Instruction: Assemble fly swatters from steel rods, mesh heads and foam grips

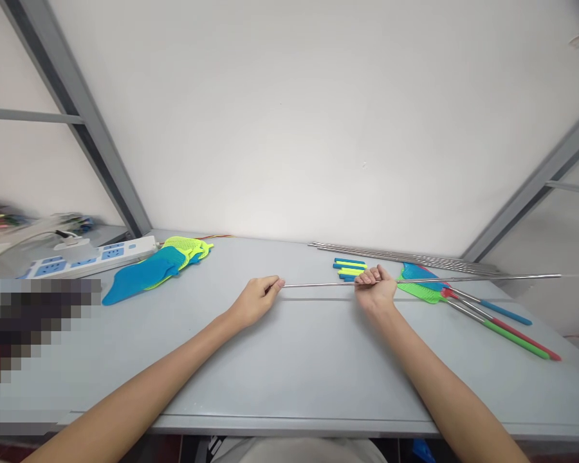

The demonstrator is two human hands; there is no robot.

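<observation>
A thin metal rod (318, 285) runs nearly level above the table, its far part reaching well to the right. My left hand (255, 301) pinches the rod's left end between thumb and fingers. Palm turned up, my right hand (377, 294) has its fingers curled over the rod further along. Behind that hand lie several short blue and yellow grip sleeves (351, 265). To its right are finished fly swatters, with a green head (421, 293), a blue head (412, 272) and coloured handles (516, 339); the red head is mostly covered.
Several metal rods (415, 258) lie along the wall at the back right. Blue swatter heads (145, 276) and yellow ones (189, 245) overlap at the left. A white power strip (89, 262) sits beside them. Grey frame posts (96, 138) rise at both sides.
</observation>
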